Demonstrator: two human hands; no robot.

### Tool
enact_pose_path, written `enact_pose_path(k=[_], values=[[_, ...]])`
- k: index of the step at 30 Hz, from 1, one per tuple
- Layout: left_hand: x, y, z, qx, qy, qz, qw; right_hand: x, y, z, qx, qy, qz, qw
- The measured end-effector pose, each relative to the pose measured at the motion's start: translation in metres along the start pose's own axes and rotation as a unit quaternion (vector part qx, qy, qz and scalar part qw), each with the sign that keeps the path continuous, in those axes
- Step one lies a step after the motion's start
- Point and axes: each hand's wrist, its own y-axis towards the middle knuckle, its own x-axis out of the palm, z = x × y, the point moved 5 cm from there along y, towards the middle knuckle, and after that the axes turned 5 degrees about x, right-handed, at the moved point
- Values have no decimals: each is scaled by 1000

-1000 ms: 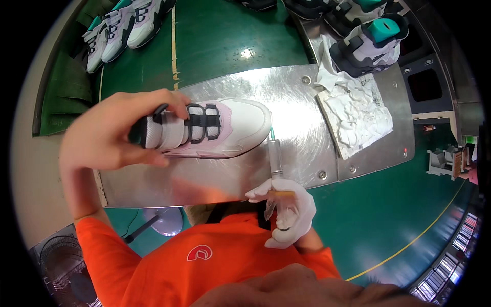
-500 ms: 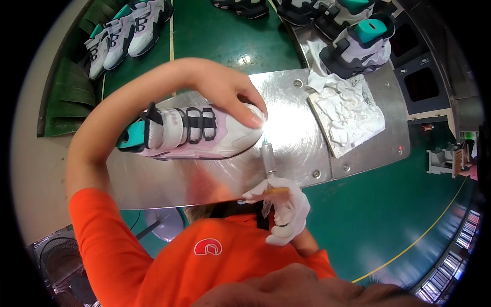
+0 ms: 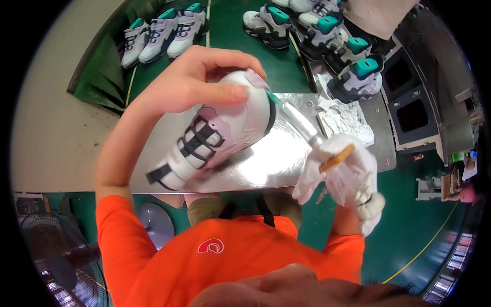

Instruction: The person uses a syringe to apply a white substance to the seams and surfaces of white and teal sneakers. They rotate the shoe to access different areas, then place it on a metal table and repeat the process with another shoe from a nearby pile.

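Note:
A white and lilac sneaker [image 3: 232, 125] with black straps is raised off the metal worktop, toe up and tilted. My bare left hand [image 3: 204, 84] grips it around the toe, thumb on the upper. My right hand [image 3: 345, 169], in a white glove, holds a clear syringe [image 3: 299, 120] with a tan-yellow flange. The syringe's teal tip [image 3: 273, 97] touches or nearly touches the seam between upper and sole near the toe; the exact contact is hard to make out. The sneaker's heel end is blurred.
The shiny metal worktop [image 3: 271, 166] lies beneath the sneaker. A crumpled white cloth [image 3: 348, 123] rests at its right, beside a finished-looking shoe [image 3: 358, 82]. More sneakers [image 3: 158, 38] stand on the green belt beyond. A fan [image 3: 66, 266] is at lower left.
The sneaker has been lifted from the worktop and its toe swung up and away from me. My right hand has moved right and farther off with the syringe, its tip staying by the toe.

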Motion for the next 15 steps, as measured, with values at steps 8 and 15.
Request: enact_pose_path(k=[8,15], values=[[-31,-68,-33,83,-109,247,959,7,72,15,66,-14,32,997],[-50,-88,-67,81,-192,348,914,-12,99,41,127,-20,94,987]])
